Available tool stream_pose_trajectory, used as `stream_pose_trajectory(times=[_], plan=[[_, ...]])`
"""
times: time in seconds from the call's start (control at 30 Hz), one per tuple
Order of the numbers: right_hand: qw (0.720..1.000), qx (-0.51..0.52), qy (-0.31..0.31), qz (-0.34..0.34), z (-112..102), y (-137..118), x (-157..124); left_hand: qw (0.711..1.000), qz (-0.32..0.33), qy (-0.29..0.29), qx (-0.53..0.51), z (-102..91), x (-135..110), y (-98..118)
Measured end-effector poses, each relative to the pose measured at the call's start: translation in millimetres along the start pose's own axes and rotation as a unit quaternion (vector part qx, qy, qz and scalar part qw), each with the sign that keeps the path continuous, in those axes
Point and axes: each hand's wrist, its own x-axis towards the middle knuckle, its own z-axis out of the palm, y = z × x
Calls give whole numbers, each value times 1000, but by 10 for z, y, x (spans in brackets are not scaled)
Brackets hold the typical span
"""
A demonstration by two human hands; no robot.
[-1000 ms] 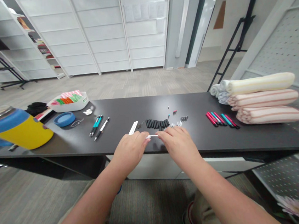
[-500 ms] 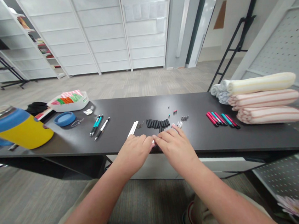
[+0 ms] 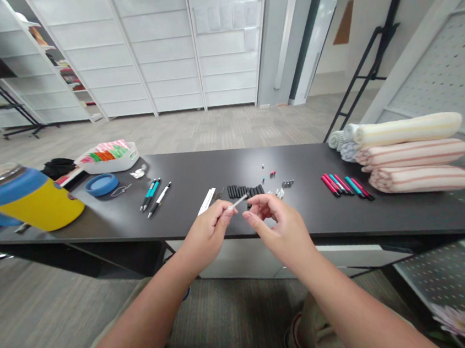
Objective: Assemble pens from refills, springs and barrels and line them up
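Note:
My left hand [image 3: 209,227] pinches a thin white pen refill [image 3: 240,201] between thumb and fingers, its greyish end pointing right and slightly up. Just right of that end is my right hand [image 3: 276,219], thumb and fingers curled but apart, with nothing visible between them. Beyond the hands lies a row of short black pen grips [image 3: 245,190]. More white refills [image 3: 207,200] lie beside my left hand, next to some small springs [image 3: 218,193]. Small white parts [image 3: 280,193] and metal tips [image 3: 288,183] sit past my right hand.
Assembled pens [image 3: 150,195] lie on the left of the dark table [image 3: 199,169]; red and teal pen barrels [image 3: 344,184] lie right, beside rolled towels [image 3: 415,152]. A yellow-blue jug [image 3: 31,198], blue lid [image 3: 101,184] and white tray [image 3: 109,163] stand far left.
My hands were together with fingertips meeting; now they are slightly apart. The right hand's fingers have opened, and the refill in my left hand has come into plain view.

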Motion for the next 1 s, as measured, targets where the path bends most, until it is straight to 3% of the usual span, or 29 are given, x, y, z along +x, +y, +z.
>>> stream_pose_trajectory(times=[0.13,0.43,0.63,1.0], plan=[[995,85,-37,40,-5,49,28,999,34,-39,15,48,-7,27],[998,37,-49,23,-57,65,42,997,47,-51,29,48,-1,8],[994,76,-55,52,-68,65,61,997,49,-51,44,42,3,16],[998,28,-60,8,-56,54,42,996,51,-68,28,60,-10,8]])
